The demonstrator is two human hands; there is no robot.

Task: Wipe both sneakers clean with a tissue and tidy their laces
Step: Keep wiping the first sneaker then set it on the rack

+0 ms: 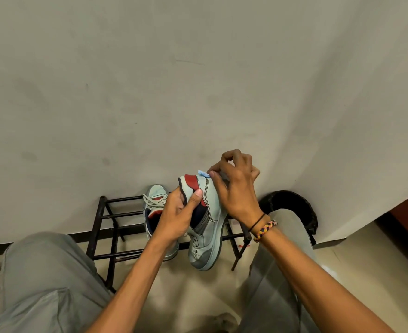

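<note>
A pale grey-blue sneaker (206,239) with a red heel patch hangs in the air, toe down and heel up. My left hand (179,212) grips it at the collar, thumb on the outside. My right hand (234,186) presses a small light-blue tissue (203,173) against the heel, fingers curled round it; only a corner of the tissue shows. The second sneaker (155,200), same colours with loose grey laces, stands on the rack behind my left hand, partly hidden.
A black metal shoe rack (111,227) stands against the grey wall. A black round bin (291,205) sits in the corner to the right. My knees in grey trousers flank the view. The beige floor lies below.
</note>
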